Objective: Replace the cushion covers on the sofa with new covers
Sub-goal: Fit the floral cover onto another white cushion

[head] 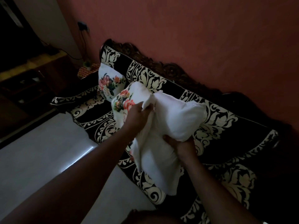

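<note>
A plain white cushion (176,117) is held above the seat of the sofa (226,143), which has a black and cream leaf pattern. A white cover with a flower print (124,101) is bunched round the cushion's left end. My left hand (139,115) grips the edge of that flowered cover. My right hand (179,144) holds the white cushion from below, fingers curled into the fabric. A second cushion in a flowered cover (110,84) leans in the sofa's far left corner.
A carved dark wooden backrest (161,65) runs along the reddish wall. A pale tiled floor (40,156) lies left of the sofa. A dark wooden cabinet (32,81) and a small side table with a patterned cloth (85,70) stand beyond the sofa's left arm.
</note>
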Demonstrator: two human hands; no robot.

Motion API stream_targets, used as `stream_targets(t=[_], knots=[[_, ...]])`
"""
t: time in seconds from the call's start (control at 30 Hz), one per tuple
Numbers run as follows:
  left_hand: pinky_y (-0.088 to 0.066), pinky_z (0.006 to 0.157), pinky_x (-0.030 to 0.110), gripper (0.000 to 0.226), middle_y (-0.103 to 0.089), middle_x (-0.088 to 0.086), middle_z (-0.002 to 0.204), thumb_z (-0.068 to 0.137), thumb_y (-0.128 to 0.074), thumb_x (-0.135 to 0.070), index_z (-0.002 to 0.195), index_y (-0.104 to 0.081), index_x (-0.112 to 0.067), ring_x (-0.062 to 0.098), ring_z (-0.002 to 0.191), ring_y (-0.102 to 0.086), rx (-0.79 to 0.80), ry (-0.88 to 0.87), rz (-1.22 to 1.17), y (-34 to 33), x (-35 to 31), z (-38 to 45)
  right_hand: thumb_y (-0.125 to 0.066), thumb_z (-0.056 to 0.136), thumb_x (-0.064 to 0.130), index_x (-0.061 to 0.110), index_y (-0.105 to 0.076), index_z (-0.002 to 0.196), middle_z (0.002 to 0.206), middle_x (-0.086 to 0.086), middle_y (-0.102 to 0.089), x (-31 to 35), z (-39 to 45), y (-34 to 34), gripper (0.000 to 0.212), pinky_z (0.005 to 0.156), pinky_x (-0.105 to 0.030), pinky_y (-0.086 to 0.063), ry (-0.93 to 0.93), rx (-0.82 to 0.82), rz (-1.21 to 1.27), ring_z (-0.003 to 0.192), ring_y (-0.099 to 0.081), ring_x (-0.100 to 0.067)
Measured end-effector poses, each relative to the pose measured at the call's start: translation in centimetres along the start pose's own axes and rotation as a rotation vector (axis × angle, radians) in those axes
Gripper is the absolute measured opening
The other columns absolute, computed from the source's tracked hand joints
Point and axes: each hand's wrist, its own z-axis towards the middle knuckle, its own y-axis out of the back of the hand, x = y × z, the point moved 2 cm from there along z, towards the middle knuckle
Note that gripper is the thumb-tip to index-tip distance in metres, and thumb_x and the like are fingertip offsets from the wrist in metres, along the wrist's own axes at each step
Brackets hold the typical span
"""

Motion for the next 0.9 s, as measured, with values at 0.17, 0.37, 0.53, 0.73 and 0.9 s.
stream_targets(t=[0.17, 0.37, 0.53, 0.73, 0.9], knots=[[-0.058, 0.084, 0.043, 0.021, -0.075, 0.009, 0.096, 0.097, -0.062, -0.031, 0.104, -0.075, -0.015, 0.028, 0.094, -0.071, 0.051, 0.155, -0.218, 1.2, -1.2, 1.1, -0.09, 0.063, 0.047, 0.011, -0.048, 0.145, 0.143, -0.004, -0.054, -1.5, -0.5, -1.0, 0.099, 0.1, -0.016, -0.033, 0.099, 0.246, -0.294, 0.135, -0.05, -0.022], [-0.057, 0.088, 0.041, 0.017, -0.077, 0.001, 0.099, 0.087, -0.064, -0.043, 0.092, -0.076, -0.032, 0.02, 0.094, -0.072, 0.506, -0.173, 0.086, -1.2, -2.8, -1.5, -0.083, 0.083, 0.027, 0.007, -0.056, 0.133, 0.113, -0.001, -0.062, 0.2, 0.4, -1.2, 0.06, 0.104, -0.032, -0.048, 0.081, 0.313, -0.205, 0.104, -0.059, -0.014], [-0.057, 0.076, 0.05, 0.046, -0.074, 0.008, 0.096, 0.091, -0.061, -0.055, 0.107, -0.068, -0.012, 0.027, 0.088, -0.07, 0.025, -0.266, -0.055, -0.9, -1.8, -4.0, -0.087, 0.071, 0.045, 0.019, -0.066, 0.119, 0.113, 0.003, -0.072, 0.8, 1.7, -0.1, 0.058, 0.094, -0.041, -0.057, 0.11, 0.04, 0.16, 0.105, -0.069, -0.006], [-0.047, 0.072, 0.035, 0.041, -0.056, -0.01, 0.095, 0.091, -0.057, -0.066, 0.107, -0.053, -0.028, 0.013, 0.088, -0.054, -0.053, -0.291, 0.445, 0.7, 6.4, -7.8, -0.088, 0.07, 0.022, 0.016, -0.064, 0.131, 0.119, 0.002, -0.073, 2.2, 2.9, 0.8, 0.066, 0.087, -0.035, -0.059, 0.046, -0.137, 0.529, 0.107, -0.071, -0.014], [-0.046, 0.065, 0.034, 0.004, -0.066, 0.001, 0.088, 0.096, -0.055, -0.028, 0.096, -0.052, -0.027, 0.009, 0.077, -0.055, -0.149, -0.254, 0.214, -0.7, 5.0, -6.8, -0.083, 0.079, 0.035, 0.025, -0.048, 0.143, 0.125, -0.002, -0.069, 0.4, 2.1, 0.0, 0.073, 0.08, -0.038, -0.06, -0.18, 0.131, 0.56, 0.108, -0.069, -0.021]])
